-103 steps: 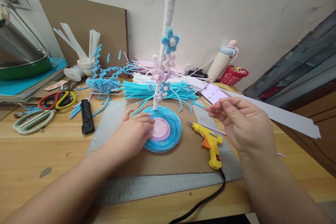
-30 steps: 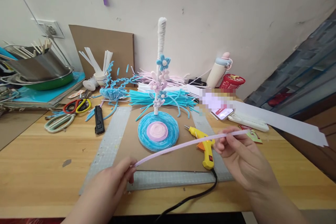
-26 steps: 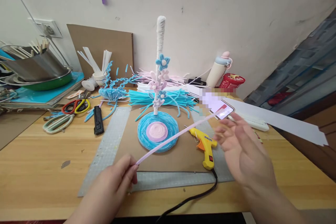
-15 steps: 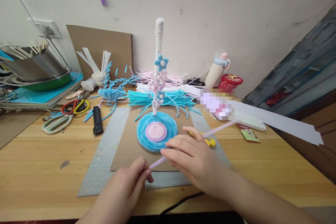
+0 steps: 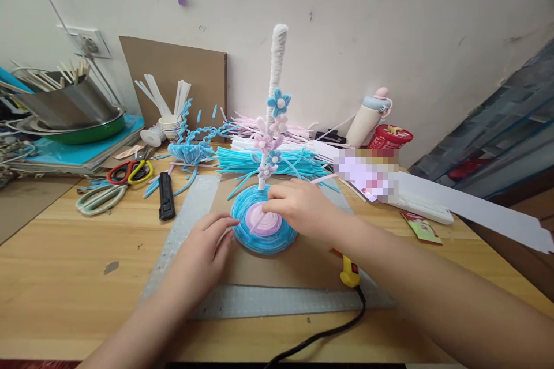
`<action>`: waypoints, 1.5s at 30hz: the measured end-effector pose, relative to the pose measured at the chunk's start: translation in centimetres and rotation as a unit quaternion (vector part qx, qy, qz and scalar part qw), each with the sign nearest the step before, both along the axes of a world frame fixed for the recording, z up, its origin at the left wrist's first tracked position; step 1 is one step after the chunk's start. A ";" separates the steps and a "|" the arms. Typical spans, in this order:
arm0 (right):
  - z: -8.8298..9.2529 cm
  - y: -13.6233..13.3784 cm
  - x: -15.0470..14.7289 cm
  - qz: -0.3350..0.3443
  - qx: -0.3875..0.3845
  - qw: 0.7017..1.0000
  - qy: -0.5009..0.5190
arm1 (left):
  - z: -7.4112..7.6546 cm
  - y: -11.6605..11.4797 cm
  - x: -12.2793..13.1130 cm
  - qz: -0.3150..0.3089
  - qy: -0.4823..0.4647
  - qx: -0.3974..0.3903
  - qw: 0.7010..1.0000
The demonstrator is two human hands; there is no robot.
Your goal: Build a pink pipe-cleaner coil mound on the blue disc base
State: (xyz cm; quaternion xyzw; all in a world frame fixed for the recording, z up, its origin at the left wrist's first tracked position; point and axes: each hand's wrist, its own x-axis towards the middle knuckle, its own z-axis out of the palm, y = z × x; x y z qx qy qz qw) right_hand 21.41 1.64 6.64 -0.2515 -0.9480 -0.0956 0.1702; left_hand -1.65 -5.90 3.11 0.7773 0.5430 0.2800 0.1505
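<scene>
My right hand (image 5: 296, 207) pinches a pale pink pipe cleaner (image 5: 258, 223) over a round base. One end of the stem lies across the base's pink coiled centre (image 5: 270, 226), and the other sticks out behind the hand. Around that centre runs a blue coiled ring (image 5: 243, 234). Beside the ring's left rim is my left hand (image 5: 216, 236), thumb and fingers apart and nothing in it; whether a fingertip touches the rim I cannot tell. A white wrapped post (image 5: 278, 57) rises from the back of the base, with blue flowers (image 5: 279, 103) and pink flowers (image 5: 262, 142) on it.
Under the base lie cardboard (image 5: 242, 271) and a grey cutting mat (image 5: 173, 265). A yellow corded tool (image 5: 350, 272) rests near my right forearm. Blue pipe cleaners (image 5: 277, 162) are heaped behind. Scissors (image 5: 101, 199) and a black cutter (image 5: 165, 196) lie left; a phone (image 5: 363, 176) is right.
My right hand has moved up and over the base with the pink pipe cleaner. The left hand has let go of the stem's end and moved to the base's left rim.
</scene>
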 end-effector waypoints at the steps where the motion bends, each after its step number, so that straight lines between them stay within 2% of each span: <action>1: -0.2 0.3 -0.3 0.002 0.014 1.000 -0.019 | -0.5 0.3 -0.1 -0.007 0.002 0.009 1.000; 4: -0.4 0.5 -1.1 0.006 0.046 0.997 -0.061 | -1.6 0.3 -0.2 -0.024 0.013 0.011 1.000; 7: 0.0 0.5 -1.8 0.019 0.054 0.996 -0.073 | -2.1 0.0 -0.3 -0.045 0.035 0.014 0.998; 15: 0.4 0.7 -2.6 0.037 0.067 0.994 -0.080 | -2.2 0.1 -0.5 -0.076 0.093 0.056 0.991; 21: 0.1 0.5 -3.2 0.004 0.063 0.994 -0.086 | -2.2 0.1 -0.4 -0.081 0.121 0.070 0.987; 25: 0.0 0.1 -3.9 -0.030 0.031 0.994 -0.102 | -2.3 0.0 -0.5 -0.087 0.143 0.081 0.983; 31: 0.1 -0.4 -5.3 -0.110 -0.061 0.982 -0.138 | -2.0 -0.2 -0.5 -0.094 0.193 0.099 0.972; 37: -1.3 0.2 -6.3 -0.179 -0.118 0.972 -0.091 | -2.3 -0.2 -0.5 -0.113 0.189 0.128 0.967; 45: -2.2 1.1 -6.2 -0.180 -0.150 0.971 -0.045 | -2.5 -0.3 -0.2 -0.107 0.187 0.105 0.971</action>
